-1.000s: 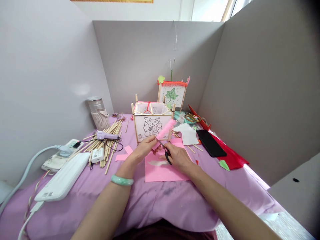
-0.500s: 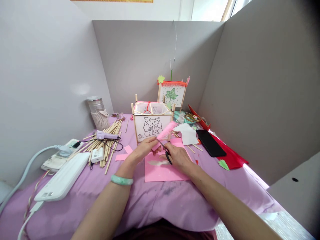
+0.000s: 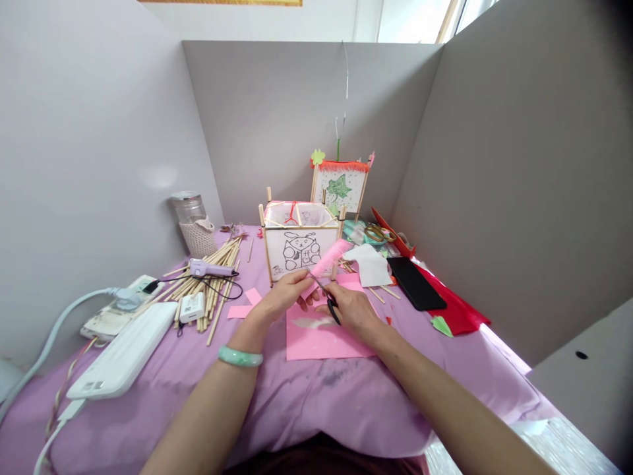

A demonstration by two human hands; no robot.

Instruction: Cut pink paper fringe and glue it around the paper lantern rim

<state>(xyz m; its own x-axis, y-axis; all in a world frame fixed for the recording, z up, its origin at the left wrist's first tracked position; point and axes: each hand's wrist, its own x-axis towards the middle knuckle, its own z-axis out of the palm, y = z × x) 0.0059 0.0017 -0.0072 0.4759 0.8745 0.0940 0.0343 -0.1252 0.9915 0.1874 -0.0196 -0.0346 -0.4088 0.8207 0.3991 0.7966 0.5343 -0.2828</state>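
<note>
I log: 1 pink strip (image 3: pixel 333 256), pinched in the left hand (image 3: pixel 291 291), long axis slanting away rightward; 1 scissors (image 3: pixel 331 303), right hand (image 3: pixel 353 309) wrapped round the handles, blades by the strip's near end.

Single head-worn view, forward and down, from close above the purple tablecloth (image 3: pixel 316 402)

the fringed pink strip (image 3: pixel 328 260) has tipped slightly lower, it seems, since a second ago.
</note>
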